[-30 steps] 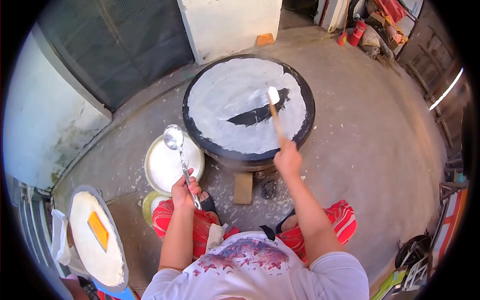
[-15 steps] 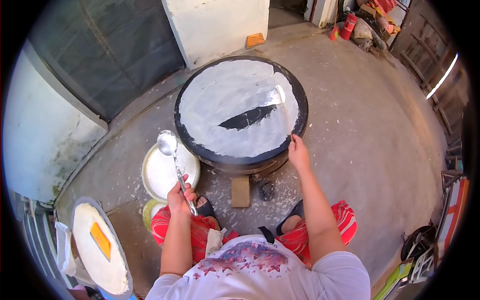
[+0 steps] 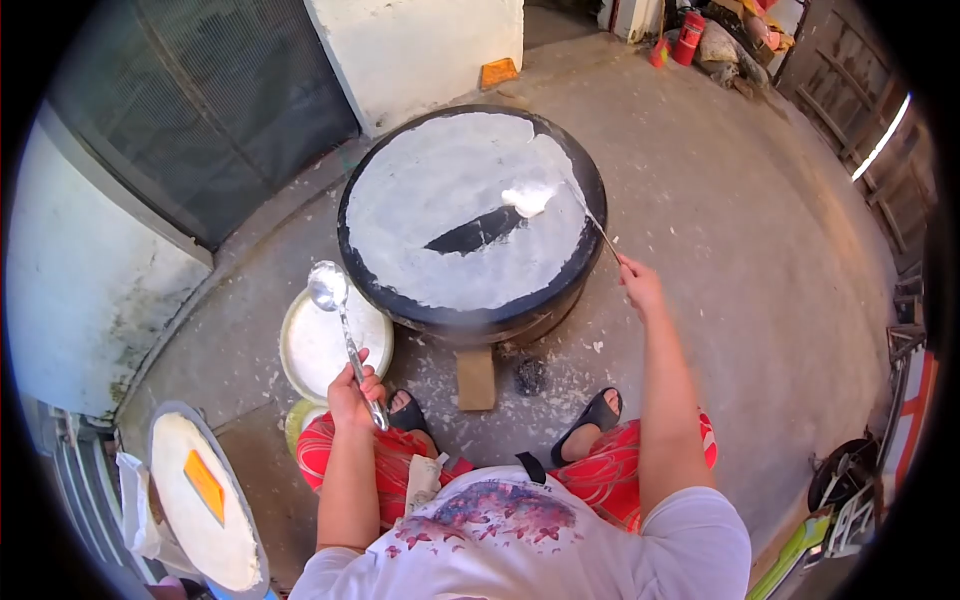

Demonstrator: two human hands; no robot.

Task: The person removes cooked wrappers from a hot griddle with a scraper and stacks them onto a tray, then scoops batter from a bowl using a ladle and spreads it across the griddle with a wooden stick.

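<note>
Shirt (image 3: 500,525), white, printed; red trousers (image 3: 615,470). Round board (image 3: 261,545), at left, bearing a pale slab (image 3: 185,520) with an orange plate (image 3: 204,486) on top. Left hand (image 3: 356,393): grip closed round the handle of a metal ladle (image 3: 348,338), bowl uppermost in view, over the basin (image 3: 283,345). Basin holds white batter (image 3: 325,352), on the floor, left of the brick (image 3: 476,380). Right hand (image 3: 642,288): grip pinching the near end of a thin spreader (image 3: 596,222), out past the griddle's right edge; shaft slants forward and left over the rim, its head blurred. Griddle (image 3: 352,250), black, round, ahead of both feet, coated with a pale layer (image 3: 430,180). Dark gap (image 3: 470,234) in that layer, forward and left of the right hand, the nearer of the two; long axis from near left to far right. White clump (image 3: 528,198) at the gap's far-right end; whether the spreader touches it cannot be told. Beyond: orange block (image 3: 499,73) at the foot of a white wall (image 3: 420,50).
</note>
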